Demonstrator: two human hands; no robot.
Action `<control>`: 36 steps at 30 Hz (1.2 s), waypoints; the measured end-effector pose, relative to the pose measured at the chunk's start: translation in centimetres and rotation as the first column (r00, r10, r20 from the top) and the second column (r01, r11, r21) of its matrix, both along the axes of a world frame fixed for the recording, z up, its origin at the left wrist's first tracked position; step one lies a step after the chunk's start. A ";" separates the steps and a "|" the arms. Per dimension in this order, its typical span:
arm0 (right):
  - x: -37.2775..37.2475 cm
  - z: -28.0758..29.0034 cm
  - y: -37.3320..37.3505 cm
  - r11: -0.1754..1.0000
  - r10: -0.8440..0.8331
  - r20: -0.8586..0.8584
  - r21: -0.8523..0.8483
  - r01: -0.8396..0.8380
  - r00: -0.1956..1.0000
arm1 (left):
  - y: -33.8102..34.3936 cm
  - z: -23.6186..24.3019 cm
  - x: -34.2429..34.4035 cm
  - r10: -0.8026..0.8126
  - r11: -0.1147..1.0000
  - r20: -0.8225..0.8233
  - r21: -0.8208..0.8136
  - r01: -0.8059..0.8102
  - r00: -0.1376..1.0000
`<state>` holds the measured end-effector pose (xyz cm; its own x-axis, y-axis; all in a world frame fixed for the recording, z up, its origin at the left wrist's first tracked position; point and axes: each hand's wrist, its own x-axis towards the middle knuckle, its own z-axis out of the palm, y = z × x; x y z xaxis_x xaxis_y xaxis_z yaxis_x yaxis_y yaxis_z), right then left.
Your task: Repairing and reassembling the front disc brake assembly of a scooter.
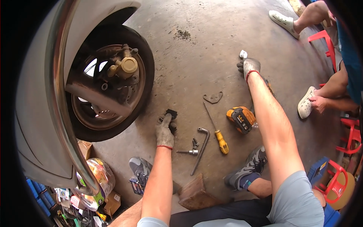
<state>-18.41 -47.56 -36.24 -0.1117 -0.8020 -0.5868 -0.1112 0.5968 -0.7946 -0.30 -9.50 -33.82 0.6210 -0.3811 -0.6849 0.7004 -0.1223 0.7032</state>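
My gloved left hand (165,131) holds a small black part (171,112) low over the floor by the wheel (107,87). My gloved right hand (249,66) reaches far forward, fingers curled beside a small white object (243,53); what they grip is unclear. Between my hands lie a metal bracket (218,98), a yellow-handled screwdriver (221,142), a bent wrench (202,151), a socket tool (193,151) and small bolts (195,143). An orange-and-black power tool (240,119) lies partly behind my right forearm.
A white vehicle body (41,113) fills the left. A seated person's legs and hand (318,103) are at right, near red stools (351,134). A wooden block (196,191) sits between my feet. Boxes and bags (100,178) crowd the lower left; a blue case (317,172) is lower right.
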 end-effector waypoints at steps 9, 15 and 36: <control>3.3 8.3 13.0 0.142 0.618 -0.782 0.211 -0.967 -0.080 | -0.1 0.3 0.0 0.010 1.000 0.070 0.018 -0.011 0.998; 2.0 5.9 14.8 0.071 0.505 -0.844 0.250 -0.966 -0.182 | -0.7 -0.1 -0.4 0.006 1.000 0.017 -0.021 -0.005 1.000; 7.8 9.9 23.6 0.481 0.862 -0.122 -0.113 -0.870 0.492 | -2.7 8.6 -3.8 -0.277 0.958 0.198 0.136 0.254 0.940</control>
<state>-10.56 -23.94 -26.37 0.6652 -0.5765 -0.4746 -0.5431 0.0627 -0.8373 -4.06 -12.24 -25.26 0.6430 -0.4841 -0.5935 0.4676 -0.3656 0.8048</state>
